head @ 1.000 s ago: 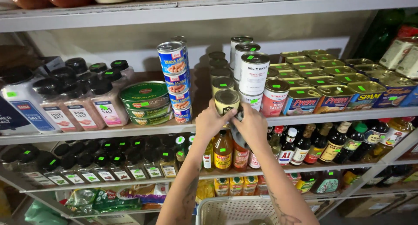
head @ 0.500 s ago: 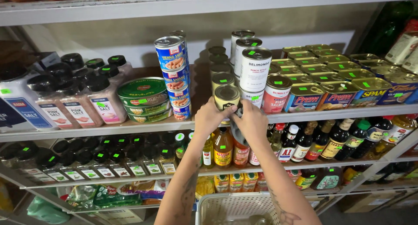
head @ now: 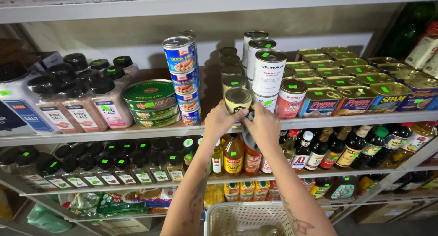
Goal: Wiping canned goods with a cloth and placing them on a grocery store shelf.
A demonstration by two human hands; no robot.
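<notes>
Gold-lidded and beige, a small can [head: 237, 101] sits at the front edge of a metal shelf [head: 114, 134], with the left hand [head: 221, 122] curled around its left side and the right hand [head: 262, 126] closed against its right. The can stands before a row of 4 like cans [head: 232, 71], between stacked blue sausage tins [head: 182, 81] and tall white cans [head: 268, 72]. Bottles [head: 233, 154] fill the shelf below, above a cream basket [head: 246, 217].

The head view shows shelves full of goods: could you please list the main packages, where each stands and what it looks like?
Small can: shelf edge, centre, pale top, dark label, held by left hand and right hand.
Stacked cans: left of it, blue labels.
Flat round tins: further left, green.
Tall cans: right of centre, white labels.
Rectangular tins: right, blue sides.
Shaker jars: left, black caps, pink contents.
</notes>
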